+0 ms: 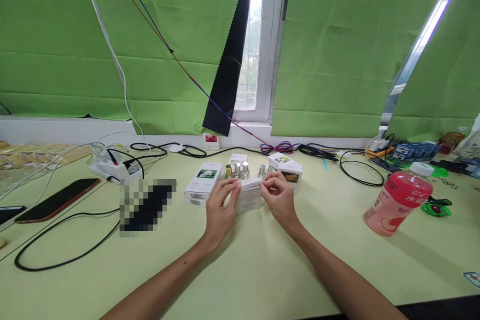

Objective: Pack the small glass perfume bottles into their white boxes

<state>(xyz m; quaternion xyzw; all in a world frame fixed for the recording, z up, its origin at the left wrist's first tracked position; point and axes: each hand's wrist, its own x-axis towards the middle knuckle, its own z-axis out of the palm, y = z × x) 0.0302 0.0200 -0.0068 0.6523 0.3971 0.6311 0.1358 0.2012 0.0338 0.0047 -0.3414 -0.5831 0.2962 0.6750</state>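
Note:
Both hands are at a small white carton with fine print on its side, in the middle of the table. My left hand grips its left end, thumb against the near face and fingers over the top. At the top right corner, my right hand pinches the edge between thumb and fingertips. Just behind the carton stand several small glass bottles with silver caps and one with a gold cap. A white box with a green plant picture lies to the left, and another white box is behind my right hand.
On the right, a pink drink bottle leans in view. Phones and a black cable lie at left, near a white power strip. Coiled wires run along the wall below green blinds. A pixelated patch hides part of the table.

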